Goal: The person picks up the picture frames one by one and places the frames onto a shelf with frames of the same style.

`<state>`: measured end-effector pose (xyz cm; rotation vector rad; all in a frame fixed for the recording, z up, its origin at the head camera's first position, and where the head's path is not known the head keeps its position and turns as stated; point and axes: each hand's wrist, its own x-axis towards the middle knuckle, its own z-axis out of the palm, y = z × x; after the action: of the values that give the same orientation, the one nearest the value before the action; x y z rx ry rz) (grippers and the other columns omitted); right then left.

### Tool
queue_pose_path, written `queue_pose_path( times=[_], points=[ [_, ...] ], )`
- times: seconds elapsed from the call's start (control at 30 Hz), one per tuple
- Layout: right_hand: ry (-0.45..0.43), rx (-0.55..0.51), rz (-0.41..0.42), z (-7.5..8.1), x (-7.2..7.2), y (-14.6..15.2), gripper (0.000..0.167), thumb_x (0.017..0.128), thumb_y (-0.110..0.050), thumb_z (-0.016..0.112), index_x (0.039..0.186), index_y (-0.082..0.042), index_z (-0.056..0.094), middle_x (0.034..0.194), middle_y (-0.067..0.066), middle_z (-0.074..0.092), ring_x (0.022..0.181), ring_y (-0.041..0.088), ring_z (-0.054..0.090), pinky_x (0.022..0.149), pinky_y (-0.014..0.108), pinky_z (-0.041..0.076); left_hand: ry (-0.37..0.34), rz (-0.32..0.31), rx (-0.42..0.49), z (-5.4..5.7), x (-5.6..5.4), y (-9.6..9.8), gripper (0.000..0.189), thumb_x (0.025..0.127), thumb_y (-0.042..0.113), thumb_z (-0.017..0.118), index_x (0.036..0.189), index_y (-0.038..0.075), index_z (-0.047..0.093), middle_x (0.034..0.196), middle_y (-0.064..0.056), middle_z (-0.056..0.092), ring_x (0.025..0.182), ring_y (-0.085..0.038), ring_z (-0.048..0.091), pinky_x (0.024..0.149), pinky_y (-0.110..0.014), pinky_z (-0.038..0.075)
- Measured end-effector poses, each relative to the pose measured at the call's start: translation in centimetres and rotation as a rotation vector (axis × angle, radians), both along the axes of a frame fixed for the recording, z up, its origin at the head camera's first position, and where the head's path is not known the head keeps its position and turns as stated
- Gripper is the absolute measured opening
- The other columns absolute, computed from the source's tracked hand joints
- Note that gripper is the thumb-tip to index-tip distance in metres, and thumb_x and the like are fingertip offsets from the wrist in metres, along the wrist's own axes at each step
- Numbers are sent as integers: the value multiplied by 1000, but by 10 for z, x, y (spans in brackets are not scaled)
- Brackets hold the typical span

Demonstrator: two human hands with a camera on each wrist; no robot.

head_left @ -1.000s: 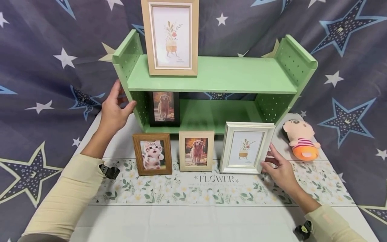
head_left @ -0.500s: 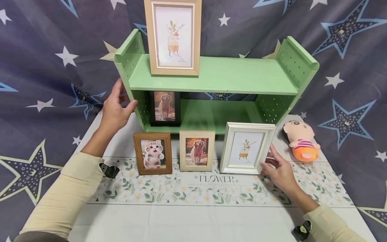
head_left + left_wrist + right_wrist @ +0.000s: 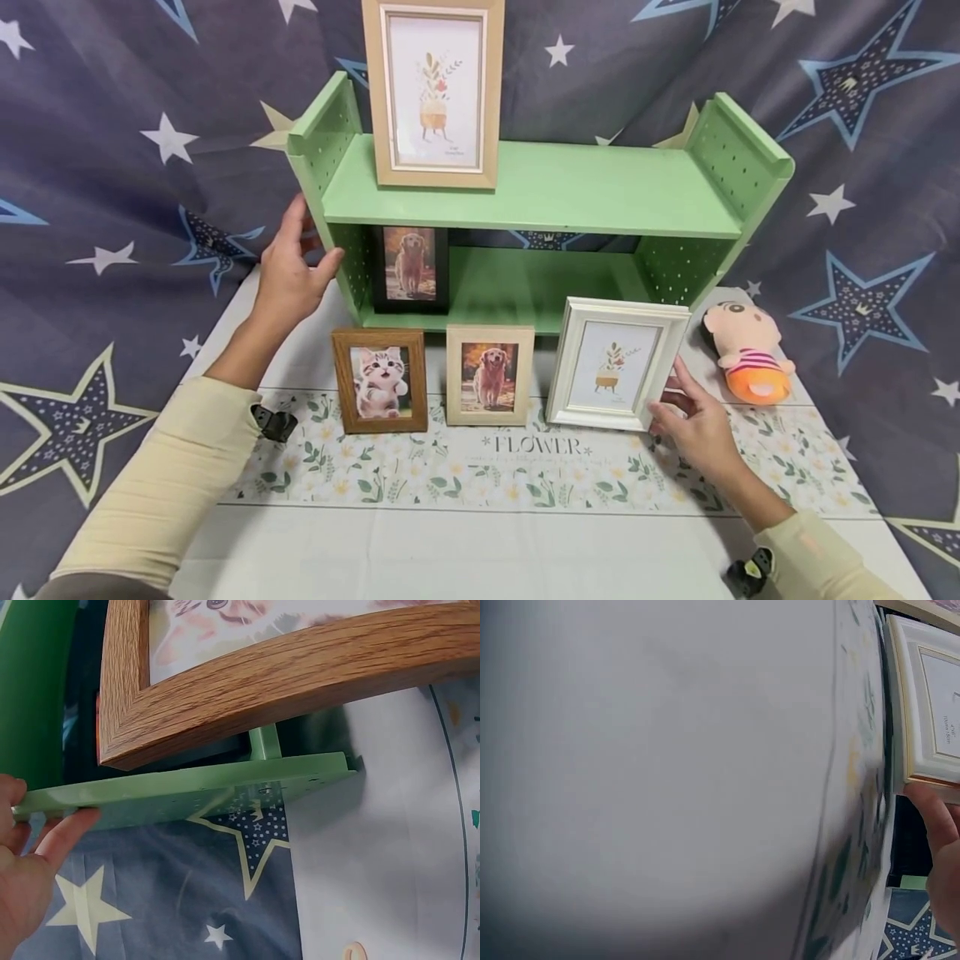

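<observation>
At the left of the head view my left hand [image 3: 288,271] holds the side panel of a green two-tier shelf [image 3: 600,192]. Its thumb lies by the panel's front edge, and the other fingers are partly hidden. My right hand [image 3: 697,421] pinches the right edge of a white picture frame [image 3: 558,383] with a plant print. The frame leans at a slight angle before the shelf's right half. In the right wrist view, fingers [image 3: 930,814] touch the white frame's end. Beside it stand a pale wood frame [image 3: 490,417] with a dog photo and a brown wood frame [image 3: 380,422] with a kitten photo.
A larger beige frame [image 3: 438,177] stands on the shelf's top tier at left. A black frame [image 3: 441,271] with a dog photo stands on the lower tier. The plush doll [image 3: 750,350] lies right of the shelf. A star-patterned cloth [image 3: 112,208] hangs behind the table.
The white frame's upper right side has risen and shifted slightly right in my right hand. My left hand keeps its place on the shelf panel. The head view has drifted a little.
</observation>
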<state>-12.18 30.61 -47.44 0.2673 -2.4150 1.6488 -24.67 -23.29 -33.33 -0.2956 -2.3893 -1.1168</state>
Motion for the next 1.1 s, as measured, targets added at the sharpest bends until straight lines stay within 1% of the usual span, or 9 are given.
queue_pose_path(
  times=[0.2, 0.43, 0.57, 0.73, 0.83, 1.0, 1.1],
  points=[
    [10, -47, 0, 7, -1, -2, 87, 88, 15, 68, 161, -12, 29, 114, -17, 61, 99, -7, 66, 64, 26, 63, -28, 13, -8, 2, 1, 0, 85, 96, 5, 67, 163, 31, 22, 136, -26, 58, 120, -46, 64, 94, -62, 56],
    [44, -107, 44, 10, -4, 0, 88, 86, 20, 66, 161, -9, 29, 115, -16, 64, 99, -5, 68, 60, 26, 63, -48, 10, -9, 3, 0, -1, 86, 96, 5, 66, 164, 32, 20, 137, -26, 57, 122, -46, 62, 94, -63, 56],
    [65, -124, 55, 13, -5, 1, 88, 85, 22, 65, 160, -6, 28, 115, -15, 66, 98, -5, 69, 59, 26, 63, -44, 8, -7, 3, 0, 0, 86, 96, 4, 66, 164, 31, 20, 137, -27, 56, 122, -47, 62, 96, -63, 55],
    [62, -156, 72, 17, -6, 3, 87, 86, 22, 64, 160, -4, 27, 116, -14, 67, 98, -3, 69, 59, 26, 63, -28, 5, -7, 2, 0, 1, 86, 96, 3, 66, 164, 29, 20, 137, -28, 56, 121, -47, 62, 96, -63, 54],
    [59, -168, 74, 20, -7, 4, 86, 86, 22, 64, 160, -5, 28, 116, -14, 67, 98, -3, 70, 58, 27, 63, -26, 6, -8, 2, 0, 1, 86, 96, 3, 66, 164, 28, 20, 137, -28, 56, 121, -47, 62, 97, -63, 54],
    [71, -127, 57, 27, -8, 5, 88, 85, 22, 65, 160, -10, 31, 116, -14, 67, 98, -3, 70, 57, 30, 63, -35, 11, -2, 2, 1, 1, 86, 95, 2, 66, 163, 29, 21, 137, -28, 56, 122, -47, 62, 98, -62, 54],
    [77, -142, 64, 31, -9, 7, 90, 84, 24, 64, 160, -11, 32, 115, -13, 67, 97, -2, 70, 58, 29, 63, -41, 15, -2, 3, 1, 1, 86, 95, 2, 66, 163, 29, 21, 137, -28, 56, 122, -48, 62, 99, -62, 54]
  ],
)
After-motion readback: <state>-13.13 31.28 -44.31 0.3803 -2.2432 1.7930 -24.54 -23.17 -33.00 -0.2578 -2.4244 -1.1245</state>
